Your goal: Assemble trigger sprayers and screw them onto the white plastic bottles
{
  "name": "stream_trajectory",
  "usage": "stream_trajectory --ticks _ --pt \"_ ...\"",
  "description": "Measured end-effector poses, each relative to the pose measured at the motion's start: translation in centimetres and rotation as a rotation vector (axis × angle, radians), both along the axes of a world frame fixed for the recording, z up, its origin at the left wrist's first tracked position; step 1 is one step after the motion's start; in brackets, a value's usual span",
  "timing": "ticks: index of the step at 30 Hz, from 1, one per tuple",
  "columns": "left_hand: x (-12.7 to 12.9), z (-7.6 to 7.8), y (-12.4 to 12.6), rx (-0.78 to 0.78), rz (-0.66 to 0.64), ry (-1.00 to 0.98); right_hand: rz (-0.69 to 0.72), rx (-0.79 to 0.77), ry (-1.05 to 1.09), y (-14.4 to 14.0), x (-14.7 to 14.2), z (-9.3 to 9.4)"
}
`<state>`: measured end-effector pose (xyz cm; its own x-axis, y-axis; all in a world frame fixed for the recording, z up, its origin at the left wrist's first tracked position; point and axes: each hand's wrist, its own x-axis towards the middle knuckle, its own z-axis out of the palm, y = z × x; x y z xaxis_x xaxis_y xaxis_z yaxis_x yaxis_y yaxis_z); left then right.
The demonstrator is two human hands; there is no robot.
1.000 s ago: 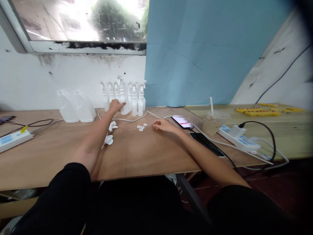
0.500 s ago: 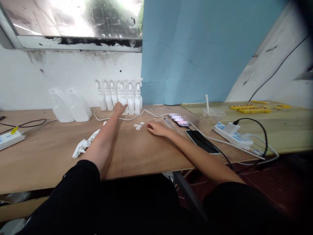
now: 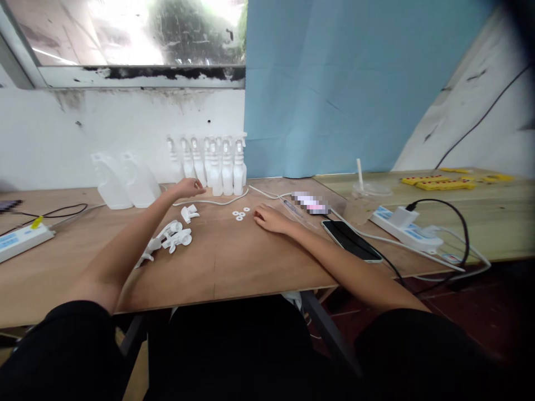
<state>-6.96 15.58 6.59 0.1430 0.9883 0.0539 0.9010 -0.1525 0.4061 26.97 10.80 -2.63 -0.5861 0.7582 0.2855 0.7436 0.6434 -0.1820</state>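
My left hand [image 3: 188,187] hovers over the wooden table [image 3: 251,262], empty, fingers loosely apart, just left of a row of several white spray bottles [image 3: 217,167] standing against the wall. Loose white trigger heads [image 3: 171,236] lie under my left forearm, and one more trigger head [image 3: 190,212] lies nearer the hand. My right hand [image 3: 270,217] rests palm down on the table, holding nothing, just right of a few small white rings [image 3: 240,214].
Two capless white bottles [image 3: 125,181] stand at the back left. A lit phone [image 3: 311,201] and a dark phone [image 3: 351,239] lie right of my right hand, with white cables, a plastic cup [image 3: 363,203] and a power strip [image 3: 407,229]. Another power strip [image 3: 23,239] sits far left.
My left hand has let go of the bottle row and drawn back to the left. The right hand has stayed nearly still on the table.
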Motion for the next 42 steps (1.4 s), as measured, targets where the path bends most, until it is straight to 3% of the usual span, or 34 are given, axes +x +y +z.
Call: stream_trajectory --ticks 6,11,16,18,21,26,29,32,36,39,42 --pt "-1.8 -1.3 -4.8 -0.13 -0.12 0.273 -0.146 0.046 0.008 -0.7 -2.1 -0.6" --pt "1.0 -2.8 -6.6 -0.102 -0.279 0.361 -0.147 0.02 -0.027 -0.4 -2.4 -0.7" --pt "6.3 -4.2 -11.2 0.091 -0.593 0.126 -0.072 0.038 0.105 0.0 -1.9 -0.6" --pt "7.8 -4.9 -13.2 0.105 -0.609 -0.022 -0.024 0.03 0.164 0.0 -1.8 -0.5" --pt "8.4 -5.9 -14.9 0.094 -0.513 -0.197 0.009 -0.072 0.292 0.1 -1.7 -0.6" --pt "7.4 -7.2 -14.2 -0.039 -0.39 -0.487 -0.03 -0.347 0.586 0.4 -1.6 -1.0" --pt "7.1 -7.8 -13.3 -0.069 -0.379 -0.548 0.011 -0.335 0.743 -0.2 -2.2 -0.7" --pt "7.1 -8.5 -12.7 0.0 -0.399 -0.549 0.098 -0.208 0.84 -1.8 -3.2 0.2" --pt "7.0 -9.1 -12.1 0.036 -0.421 -0.562 0.328 0.009 0.706 -3.8 -4.2 1.1" --pt "6.8 -9.2 -11.9 0.058 -0.431 -0.55 0.536 0.072 0.507 -4.2 -4.3 0.9" --pt "6.7 -9.2 -11.8 0.077 -0.45 -0.554 0.625 0.112 0.422 -4.2 -4.1 0.5"
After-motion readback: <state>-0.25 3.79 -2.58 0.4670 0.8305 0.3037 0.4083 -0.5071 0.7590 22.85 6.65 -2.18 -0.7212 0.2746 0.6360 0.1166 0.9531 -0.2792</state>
